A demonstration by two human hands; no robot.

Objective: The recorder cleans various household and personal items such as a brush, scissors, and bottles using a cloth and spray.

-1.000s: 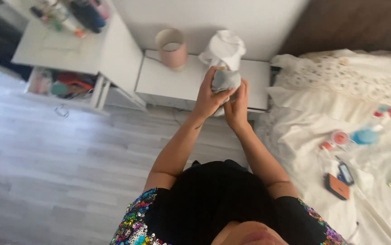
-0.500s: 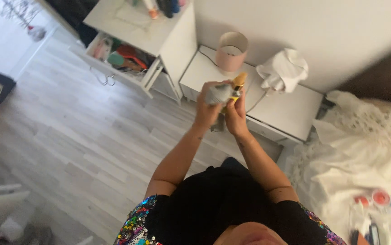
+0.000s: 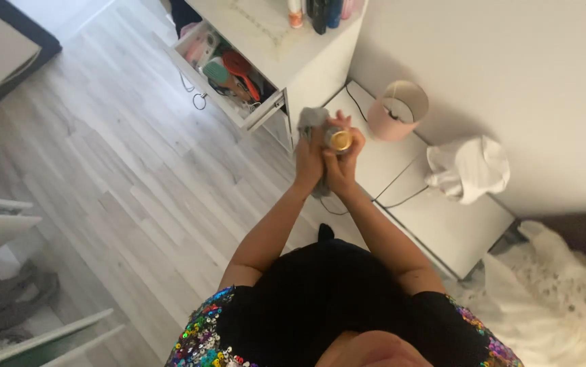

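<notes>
My right hand (image 3: pixel 342 163) closes its fingers around a small bottle with a gold cap (image 3: pixel 339 140), while my left hand (image 3: pixel 310 158) presses a grey cloth (image 3: pixel 311 119) against the bottle's side, fingers curled into the fabric. Both are held in the air above the near edge of a low white bedside cabinet (image 3: pixel 436 217), which carries a pink lamp (image 3: pixel 398 111) towards its far end and a crumpled white cloth (image 3: pixel 468 168) by the wall. An open drawer (image 3: pixel 228 78) of brushes lies beyond, over grey wood flooring (image 3: pixel 116 183).
</notes>
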